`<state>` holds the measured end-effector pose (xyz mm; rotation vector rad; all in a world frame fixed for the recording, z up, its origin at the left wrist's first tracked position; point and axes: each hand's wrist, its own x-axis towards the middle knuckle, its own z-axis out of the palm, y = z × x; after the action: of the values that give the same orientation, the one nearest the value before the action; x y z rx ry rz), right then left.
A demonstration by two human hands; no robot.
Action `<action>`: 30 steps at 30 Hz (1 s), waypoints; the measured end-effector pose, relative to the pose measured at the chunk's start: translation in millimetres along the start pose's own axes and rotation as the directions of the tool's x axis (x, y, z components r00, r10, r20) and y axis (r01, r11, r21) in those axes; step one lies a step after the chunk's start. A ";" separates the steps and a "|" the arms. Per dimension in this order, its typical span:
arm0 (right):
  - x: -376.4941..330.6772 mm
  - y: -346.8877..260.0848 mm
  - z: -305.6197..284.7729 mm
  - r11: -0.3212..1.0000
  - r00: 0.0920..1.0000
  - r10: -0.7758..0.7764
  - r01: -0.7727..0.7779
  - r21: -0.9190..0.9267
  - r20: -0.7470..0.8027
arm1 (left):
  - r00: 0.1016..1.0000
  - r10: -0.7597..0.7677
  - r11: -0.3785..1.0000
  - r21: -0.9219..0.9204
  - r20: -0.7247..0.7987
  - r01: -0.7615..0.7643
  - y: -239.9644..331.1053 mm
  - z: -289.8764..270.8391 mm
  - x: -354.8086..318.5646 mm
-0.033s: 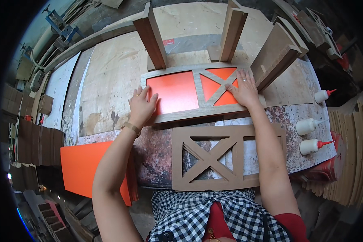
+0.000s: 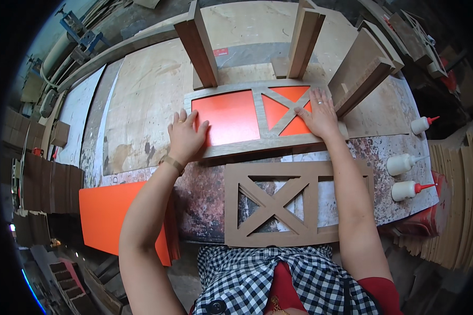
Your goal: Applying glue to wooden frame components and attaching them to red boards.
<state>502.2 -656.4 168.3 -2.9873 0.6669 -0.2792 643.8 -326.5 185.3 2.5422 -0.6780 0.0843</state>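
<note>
Both hands are pressing flat, fingers spread: left hand point(image 2: 186, 137) at the frame's point(image 2: 257, 113) 8 o'clock corner, right hand point(image 2: 319, 116) at 4. Frame looks stiff, light; slats seem fragile, so gripping outer rails suits best.

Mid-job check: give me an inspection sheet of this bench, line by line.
Surface: worn, stained workbench.
Job's things: brown lattice frame backed by orange panel; second lattice frame lies nearer, unbacked.
Clutter: three white glue bottles at right; loose orange sheet at left; upright wooden pieces behind.
Hands: left hand and right hand flat on the frame.
Cables: nothing seen.
Surroundings: stacked boards on the right.
</note>
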 end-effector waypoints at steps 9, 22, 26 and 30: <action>1.6 13.5 -23.8 0.987 0.994 -0.001 -0.015 0.158 0.105 | 0.973 0.115 0.805 0.556 0.201 -0.210 38.7 -21.7 11.9; -97.2 67.1 -61.7 0.953 0.965 -0.204 0.234 0.190 -0.164 | 0.860 0.222 0.968 0.000 0.460 -0.249 -1.9 -54.2 -35.8; -93.5 62.1 -56.2 0.969 0.952 -0.207 0.231 0.087 -0.225 | 0.862 0.230 0.960 0.038 0.452 -0.276 -10.6 -42.3 -40.7; -90.5 65.5 -49.6 0.949 0.931 -0.282 0.307 0.077 -0.231 | 0.862 0.274 0.928 0.119 0.426 -0.354 -9.8 -36.7 -43.0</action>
<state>385.0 -678.3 195.4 -2.9644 0.1999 -0.6460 613.4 -282.0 205.0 2.6308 -1.3070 -0.2862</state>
